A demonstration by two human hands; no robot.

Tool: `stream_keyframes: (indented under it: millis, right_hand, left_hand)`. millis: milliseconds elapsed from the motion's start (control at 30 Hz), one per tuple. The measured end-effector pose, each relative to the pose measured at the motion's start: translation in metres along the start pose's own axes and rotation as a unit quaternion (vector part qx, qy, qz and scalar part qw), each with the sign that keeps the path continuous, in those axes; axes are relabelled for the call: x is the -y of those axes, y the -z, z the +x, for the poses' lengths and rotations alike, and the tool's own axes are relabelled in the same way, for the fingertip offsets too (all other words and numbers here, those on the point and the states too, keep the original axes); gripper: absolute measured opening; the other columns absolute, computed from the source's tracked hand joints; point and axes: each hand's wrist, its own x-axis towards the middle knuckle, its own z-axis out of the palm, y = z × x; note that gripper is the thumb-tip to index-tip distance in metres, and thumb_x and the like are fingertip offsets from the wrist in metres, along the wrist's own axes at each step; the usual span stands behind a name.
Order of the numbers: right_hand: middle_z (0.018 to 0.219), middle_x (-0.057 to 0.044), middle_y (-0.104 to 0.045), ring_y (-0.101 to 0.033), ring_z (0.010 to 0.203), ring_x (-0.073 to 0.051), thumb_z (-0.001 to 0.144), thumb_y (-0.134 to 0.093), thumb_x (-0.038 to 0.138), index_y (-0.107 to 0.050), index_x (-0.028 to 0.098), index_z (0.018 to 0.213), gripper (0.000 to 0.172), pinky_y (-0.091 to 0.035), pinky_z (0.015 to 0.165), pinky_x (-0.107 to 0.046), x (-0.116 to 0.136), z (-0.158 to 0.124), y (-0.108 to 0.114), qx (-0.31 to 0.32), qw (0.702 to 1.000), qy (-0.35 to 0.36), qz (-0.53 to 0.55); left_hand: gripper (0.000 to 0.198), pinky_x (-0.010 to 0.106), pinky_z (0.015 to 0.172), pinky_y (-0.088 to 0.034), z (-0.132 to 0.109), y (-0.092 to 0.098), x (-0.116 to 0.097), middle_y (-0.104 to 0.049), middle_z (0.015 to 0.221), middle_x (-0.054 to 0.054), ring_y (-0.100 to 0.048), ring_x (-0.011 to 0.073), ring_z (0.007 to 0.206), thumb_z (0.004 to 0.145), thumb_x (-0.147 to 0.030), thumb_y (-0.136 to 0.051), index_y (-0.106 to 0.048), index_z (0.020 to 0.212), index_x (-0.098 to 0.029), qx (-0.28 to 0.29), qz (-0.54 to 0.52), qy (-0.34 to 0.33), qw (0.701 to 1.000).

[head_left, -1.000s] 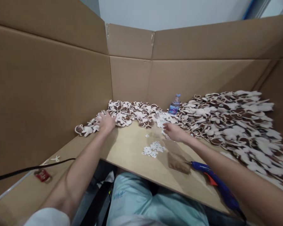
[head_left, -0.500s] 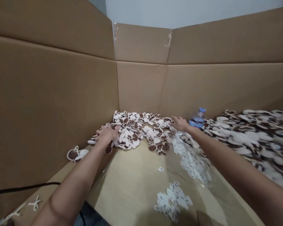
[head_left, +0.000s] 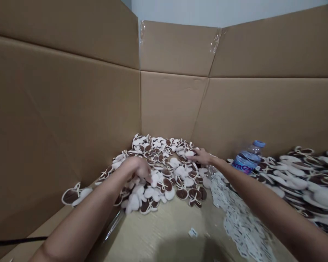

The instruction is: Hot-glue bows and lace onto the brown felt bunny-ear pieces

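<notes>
A pile of small plush pieces, brown on one side and fluffy white on the other with cream cord bows (head_left: 165, 185), fills the corner of the cardboard. My left hand (head_left: 142, 170) reaches down into the left part of the pile. Its fingers are curled together and point downward among white pieces; their tips are hidden, so I cannot make out what they grip. At the pile's right edge lies my right hand (head_left: 200, 157), fingers stretched out and apart, touching the pieces there. One more plush piece (head_left: 75, 195) sits alone by the left wall.
Tall cardboard walls (head_left: 172, 105) surround the surface. A water bottle with a blue cap (head_left: 248, 158) leans at right, beside a larger heap of plush pieces (head_left: 311, 182). Small white tags (head_left: 243, 225) lie under my right forearm, and a single tag (head_left: 192, 232) is nearer. A black cable (head_left: 19, 241) runs at left.
My left hand has gone from spread over the pile's left side to curled down farther right in it. My right hand stays at the right edge. The view has moved closer.
</notes>
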Motion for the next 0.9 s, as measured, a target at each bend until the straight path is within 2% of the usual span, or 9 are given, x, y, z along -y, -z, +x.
stream_keyframes:
  millis: [67,133,200,267,367,500,633,767,900]
  right_hand:
    - [0.144,-0.017,-0.05,-0.047,0.133,-0.038,0.081,-0.059,0.066,-0.049,0.021,0.142,0.077,-0.038,0.11,-0.05,0.014,-0.005,-0.005,0.019,0.999,0.04,0.017]
    - [0.145,-0.012,-0.051,-0.048,0.133,-0.034,0.082,-0.061,0.062,-0.053,0.024,0.139,0.07,-0.038,0.111,-0.045,0.03,-0.016,-0.007,0.049,0.994,0.093,0.036]
    - [0.146,-0.007,-0.052,-0.05,0.132,-0.031,0.081,-0.063,0.061,-0.053,0.027,0.139,0.068,-0.04,0.11,-0.043,0.046,-0.03,-0.006,0.09,0.984,0.141,0.055]
    - [0.146,-0.005,-0.052,-0.051,0.131,-0.029,0.08,-0.065,0.061,-0.055,0.03,0.138,0.066,-0.04,0.11,-0.043,0.06,-0.043,-0.002,0.129,0.973,0.179,0.068]
    - [0.144,0.002,-0.055,-0.054,0.128,-0.026,0.082,-0.066,0.054,-0.056,0.038,0.135,0.056,-0.044,0.107,-0.043,0.071,-0.052,0.011,0.18,0.952,0.229,0.092]
    - [0.131,-0.001,-0.066,-0.063,0.115,-0.022,0.092,-0.057,0.042,-0.065,0.032,0.126,0.036,-0.05,0.1,-0.039,0.06,-0.035,0.026,0.099,0.971,0.196,0.095]
    - [0.141,-0.016,-0.055,-0.054,0.127,-0.031,0.094,-0.053,0.03,-0.053,0.016,0.139,0.046,-0.04,0.109,-0.05,0.032,-0.004,0.026,-0.016,0.993,0.101,0.056]
    - [0.153,-0.021,-0.039,-0.039,0.14,-0.033,0.089,-0.061,0.032,-0.038,0.01,0.148,0.067,-0.032,0.115,-0.046,0.019,0.022,0.014,-0.017,0.998,0.058,0.035]
    - [0.154,-0.019,-0.037,-0.038,0.141,-0.031,0.094,-0.052,0.043,-0.032,0.012,0.151,0.069,-0.033,0.115,-0.044,0.029,0.043,0.001,0.01,0.998,0.043,0.036]
  left_hand:
    - [0.034,0.038,0.061,-0.055,0.01,0.016,-0.002,-0.075,0.074,0.006,-0.07,0.0294,0.071,0.053,-0.043,-0.089,-0.077,0.078,-0.024,0.062,0.008,-0.009,0.998]
    - [0.038,0.038,0.07,-0.055,0.023,0.029,-0.004,-0.078,0.088,0.008,-0.071,0.0303,0.082,0.063,-0.051,-0.081,-0.078,0.089,-0.024,0.075,0.01,-0.021,0.997]
    - [0.051,0.039,0.089,-0.051,0.037,0.034,-0.006,-0.07,0.121,0.013,-0.064,0.0326,0.11,0.077,-0.056,-0.066,-0.071,0.115,-0.022,0.027,0.016,-0.027,0.999]
    - [0.066,0.047,0.106,-0.037,0.051,0.031,-0.005,-0.045,0.151,0.018,-0.04,0.0381,0.137,0.083,-0.057,-0.058,-0.052,0.138,-0.019,-0.043,0.028,-0.017,0.999]
    - [0.082,0.063,0.109,-0.024,0.068,0.019,0.0,-0.02,0.161,0.022,-0.015,0.0478,0.145,0.082,-0.061,-0.058,-0.036,0.149,-0.02,-0.089,0.045,0.016,0.995]
    - [0.066,0.062,0.106,-0.034,0.081,0.011,0.006,-0.038,0.152,0.017,-0.037,0.0413,0.136,0.083,-0.047,-0.068,-0.048,0.14,-0.022,-0.05,0.053,0.014,0.997]
    - [0.032,0.048,0.09,-0.053,0.081,0.02,0.01,-0.061,0.126,0.01,-0.062,0.0261,0.107,0.093,-0.032,-0.06,-0.06,0.121,-0.016,0.05,0.033,-0.018,0.998]
    - [0.022,0.034,0.077,-0.056,0.07,0.033,0.011,-0.073,0.098,0.004,-0.068,0.0202,0.087,0.08,-0.031,-0.075,-0.072,0.098,-0.018,0.153,-0.019,-0.049,0.987]
    - [0.023,0.028,0.074,-0.054,0.06,0.048,0.012,-0.078,0.093,0.002,-0.069,0.0208,0.088,0.074,-0.04,-0.076,-0.077,0.092,-0.027,0.159,-0.061,-0.082,0.982]
